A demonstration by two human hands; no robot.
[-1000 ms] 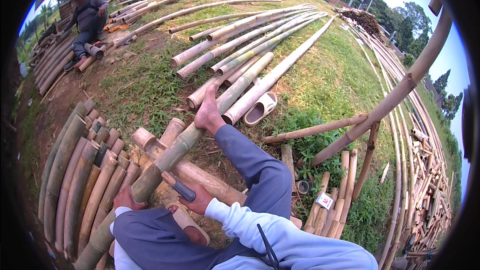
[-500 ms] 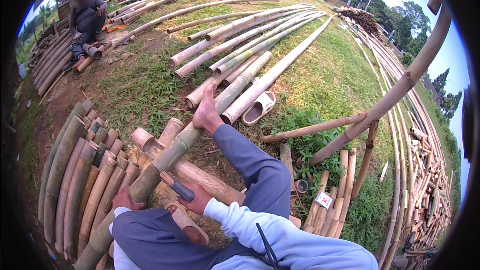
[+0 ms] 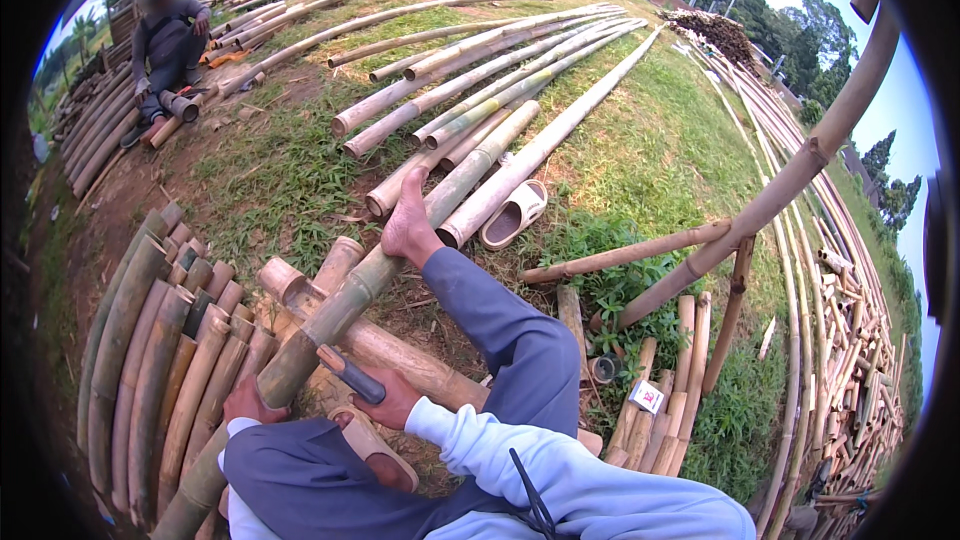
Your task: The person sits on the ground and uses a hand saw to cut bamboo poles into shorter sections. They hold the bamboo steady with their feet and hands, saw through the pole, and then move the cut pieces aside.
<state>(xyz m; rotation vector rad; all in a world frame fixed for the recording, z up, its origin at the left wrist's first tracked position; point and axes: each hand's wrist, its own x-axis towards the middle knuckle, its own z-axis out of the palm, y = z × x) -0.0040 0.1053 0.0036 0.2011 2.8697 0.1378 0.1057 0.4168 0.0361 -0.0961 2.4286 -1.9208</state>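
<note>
A thick green-brown bamboo pole (image 3: pixel 355 285) slants from the lower left up toward the middle, resting across another bamboo log (image 3: pixel 415 365). My left hand (image 3: pixel 254 402) is closed round the pole's near part, beside my bent knee. In my right hand (image 3: pixel 396 400) is a short hand tool (image 3: pixel 350 374) with a dark body and a brown end, close to the pole's right side. Its working edge cannot be made out. My bare foot (image 3: pixel 407 222) presses on the pole farther up. My other foot, in a beige sandal (image 3: pixel 372 448), is on the ground below the tool.
Cut bamboo pieces (image 3: pixel 165 370) stand packed at the left. Long poles (image 3: pixel 500 70) lie on the grass ahead, near an empty sandal (image 3: pixel 515 215). A bamboo frame (image 3: pixel 750 215) rises at the right, beyond a small box (image 3: pixel 647 397). A person (image 3: pixel 170 35) sits far left.
The view has shifted very slightly. Both hands, the tool and the pole keep nearly the same places.
</note>
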